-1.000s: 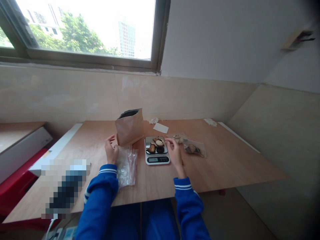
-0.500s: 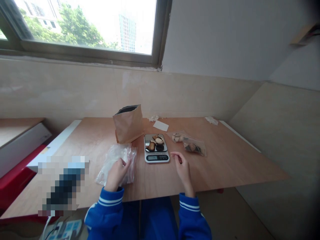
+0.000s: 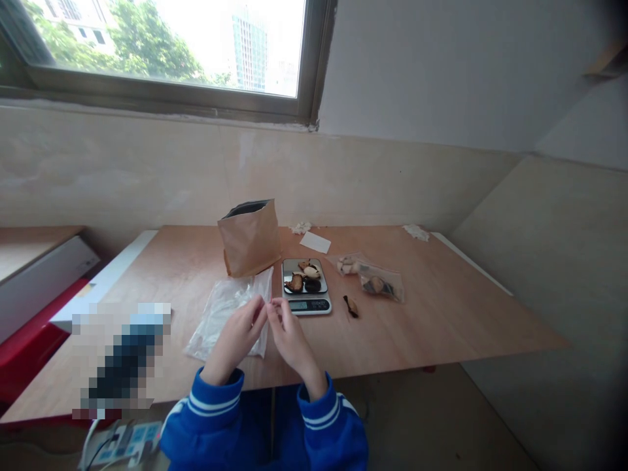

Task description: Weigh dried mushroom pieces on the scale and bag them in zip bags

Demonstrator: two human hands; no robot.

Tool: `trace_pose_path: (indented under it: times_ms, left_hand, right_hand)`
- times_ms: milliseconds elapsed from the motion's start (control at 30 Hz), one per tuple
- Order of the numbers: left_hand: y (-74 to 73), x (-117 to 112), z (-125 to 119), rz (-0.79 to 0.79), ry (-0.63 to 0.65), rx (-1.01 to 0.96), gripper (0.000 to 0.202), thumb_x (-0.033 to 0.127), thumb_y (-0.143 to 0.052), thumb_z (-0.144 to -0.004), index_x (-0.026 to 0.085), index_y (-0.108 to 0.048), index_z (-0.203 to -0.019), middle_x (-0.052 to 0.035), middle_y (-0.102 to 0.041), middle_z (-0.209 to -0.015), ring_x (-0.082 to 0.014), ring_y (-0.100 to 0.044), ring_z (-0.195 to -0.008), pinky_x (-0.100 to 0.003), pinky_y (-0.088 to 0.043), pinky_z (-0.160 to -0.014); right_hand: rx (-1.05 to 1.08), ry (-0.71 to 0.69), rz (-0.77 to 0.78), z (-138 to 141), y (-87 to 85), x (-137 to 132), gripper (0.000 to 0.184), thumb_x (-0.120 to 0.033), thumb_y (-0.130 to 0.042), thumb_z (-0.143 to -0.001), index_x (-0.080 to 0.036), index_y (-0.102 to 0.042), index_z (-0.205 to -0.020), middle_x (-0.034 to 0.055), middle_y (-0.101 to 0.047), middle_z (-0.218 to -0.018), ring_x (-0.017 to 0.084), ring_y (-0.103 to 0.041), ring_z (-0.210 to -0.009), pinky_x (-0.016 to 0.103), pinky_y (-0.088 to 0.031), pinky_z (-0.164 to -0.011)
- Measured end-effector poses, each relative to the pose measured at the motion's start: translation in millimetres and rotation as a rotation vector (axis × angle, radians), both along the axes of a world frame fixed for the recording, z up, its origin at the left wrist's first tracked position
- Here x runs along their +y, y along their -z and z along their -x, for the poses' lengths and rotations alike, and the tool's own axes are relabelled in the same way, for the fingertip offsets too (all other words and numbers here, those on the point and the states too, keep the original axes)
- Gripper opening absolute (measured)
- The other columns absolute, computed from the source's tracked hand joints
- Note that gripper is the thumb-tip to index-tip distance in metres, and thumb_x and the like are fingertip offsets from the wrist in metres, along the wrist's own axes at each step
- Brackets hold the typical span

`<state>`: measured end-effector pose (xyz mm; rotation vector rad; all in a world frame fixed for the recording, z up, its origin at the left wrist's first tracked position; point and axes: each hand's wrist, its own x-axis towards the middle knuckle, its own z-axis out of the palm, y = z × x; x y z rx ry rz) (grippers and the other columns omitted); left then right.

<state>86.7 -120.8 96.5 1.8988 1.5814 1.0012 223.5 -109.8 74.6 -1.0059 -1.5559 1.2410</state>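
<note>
Beyond the hands (image 3: pixel 239 329), the scale display (image 3: pixel 300 305) is too small to read.

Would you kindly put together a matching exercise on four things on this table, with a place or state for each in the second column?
Things:
1. Paper bag
2. Scale
3. Card
4. Loose dark-edged piece

Places and states:
A. On the table, just to the right of the scale
B. White, lying beyond the scale
C. Standing with its top open
D. Loaded with several pieces

Right pairs: 1-C, 2-D, 3-B, 4-A
</note>
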Motion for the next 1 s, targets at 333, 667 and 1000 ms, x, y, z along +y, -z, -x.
trace_pose_path:
  times_ms: [333,667,1000]
  left_hand:
    - [-6.1,-6.0,-6.6,0.022,0.115,-0.136,0.026,0.040,-0.039,-0.093,0.022,-0.051,-0.078,-0.0013,-0.059,-0.073,-0.0159,-0.055,-0.066,-0.026,-0.043,-0.064]
    - [-15.7,-10.4,-6.9,-0.193,-0.352,-0.275,0.032,0.039,-0.042,-0.089,0.022,-0.036,-0.064,0.0041,-0.036,-0.056,-0.0129,-0.038,-0.055,-0.025,-0.031,-0.054]
    - [-30.9,7.9,-16.0,-0.154,-0.513,-0.363,0.030,0.035,-0.044,-0.083,0.022,-0.033,-0.058,0.0044,-0.035,-0.051,-0.0129,-0.038,-0.054,-0.026,-0.029,-0.054]
  right_hand:
    - [0.013,-0.033,-0.040,-13.2,-8.0,3.6,0.034,-0.049,-0.042,-0.096,-0.022,-0.051,-0.079,-0.0013,-0.056,-0.071,0.014,-0.054,-0.066,0.025,-0.042,-0.063]
    - [-0.214,0.241,-0.176,-38.9,-3.2,28.0,0.034,-0.044,-0.044,-0.093,-0.020,-0.051,-0.069,-0.0026,-0.051,-0.061,0.014,-0.050,-0.059,0.025,-0.038,-0.057]
    - [-0.556,0.150,-0.515,-92.2,3.8,107.3,0.038,-0.035,-0.058,-0.088,-0.027,-0.060,-0.125,0.0108,-0.049,-0.139,0.026,-0.041,-0.133,0.047,-0.031,-0.111]
